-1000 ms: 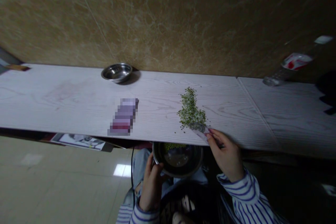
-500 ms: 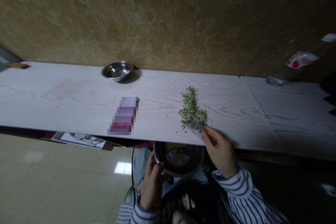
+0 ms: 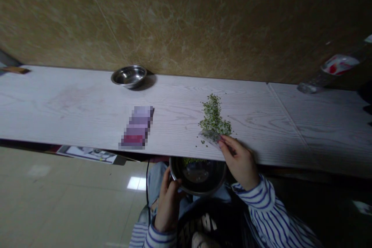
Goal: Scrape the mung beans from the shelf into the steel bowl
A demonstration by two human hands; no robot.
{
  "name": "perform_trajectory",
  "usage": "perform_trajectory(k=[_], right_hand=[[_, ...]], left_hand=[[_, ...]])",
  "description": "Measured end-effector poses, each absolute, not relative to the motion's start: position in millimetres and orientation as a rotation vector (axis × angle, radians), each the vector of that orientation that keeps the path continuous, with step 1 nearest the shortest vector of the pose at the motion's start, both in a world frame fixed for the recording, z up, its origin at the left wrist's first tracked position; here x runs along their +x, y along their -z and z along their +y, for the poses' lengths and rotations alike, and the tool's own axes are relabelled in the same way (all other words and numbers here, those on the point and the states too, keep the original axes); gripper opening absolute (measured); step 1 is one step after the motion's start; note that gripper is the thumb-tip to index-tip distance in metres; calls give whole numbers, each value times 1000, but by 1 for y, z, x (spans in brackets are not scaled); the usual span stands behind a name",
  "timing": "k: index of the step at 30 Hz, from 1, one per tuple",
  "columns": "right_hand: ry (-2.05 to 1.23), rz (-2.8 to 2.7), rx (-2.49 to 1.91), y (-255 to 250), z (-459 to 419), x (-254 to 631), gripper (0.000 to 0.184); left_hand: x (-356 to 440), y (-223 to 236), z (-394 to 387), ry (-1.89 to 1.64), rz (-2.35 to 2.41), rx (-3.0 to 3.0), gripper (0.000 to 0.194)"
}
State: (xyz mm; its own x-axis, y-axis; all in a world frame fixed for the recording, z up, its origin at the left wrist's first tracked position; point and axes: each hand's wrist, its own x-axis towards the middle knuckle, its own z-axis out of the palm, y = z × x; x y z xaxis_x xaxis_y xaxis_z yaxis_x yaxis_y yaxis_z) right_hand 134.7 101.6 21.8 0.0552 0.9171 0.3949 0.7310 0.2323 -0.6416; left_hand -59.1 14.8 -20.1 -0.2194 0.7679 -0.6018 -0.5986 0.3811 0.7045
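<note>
My right hand [image 3: 240, 159] pinches a thin, clear plastic piece [image 3: 209, 135], its exact kind unclear. The plastic lies at the near edge of a scattered pile of small green beans [image 3: 213, 112] on the white wood-grain table [image 3: 174, 124]. Below the table's front edge, my left hand [image 3: 170, 199] grips the left rim of a metal bowl [image 3: 200, 192] over my lap. Some green beans [image 3: 192, 160] show at the far side inside that bowl. A few loose beans lie left of the plastic.
A smaller metal bowl [image 3: 129, 77] stands by the wall. A pixelated flat purple object [image 3: 136, 128] lies left of the beans. At the right, a clear bottle with a red and white label [image 3: 340, 64] leans toward the wall. A brown block [image 3: 16, 70] is at far left.
My right hand and the plastic piece have shifted slightly left and away from me along the pile's near edge. My left hand keeps its hold on the bowl.
</note>
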Motion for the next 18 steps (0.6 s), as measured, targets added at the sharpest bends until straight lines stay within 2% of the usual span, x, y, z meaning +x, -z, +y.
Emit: perform_trajectory(k=[10,18], right_hand=[[-367,-1756,-1505,-23,100,131,22],[-371,-1773,-1486,-23,103,123,24]], left_hand=[[-70,20,16,-1280,1309,150,67],[-72,21,14,-1237,1334,154,67]])
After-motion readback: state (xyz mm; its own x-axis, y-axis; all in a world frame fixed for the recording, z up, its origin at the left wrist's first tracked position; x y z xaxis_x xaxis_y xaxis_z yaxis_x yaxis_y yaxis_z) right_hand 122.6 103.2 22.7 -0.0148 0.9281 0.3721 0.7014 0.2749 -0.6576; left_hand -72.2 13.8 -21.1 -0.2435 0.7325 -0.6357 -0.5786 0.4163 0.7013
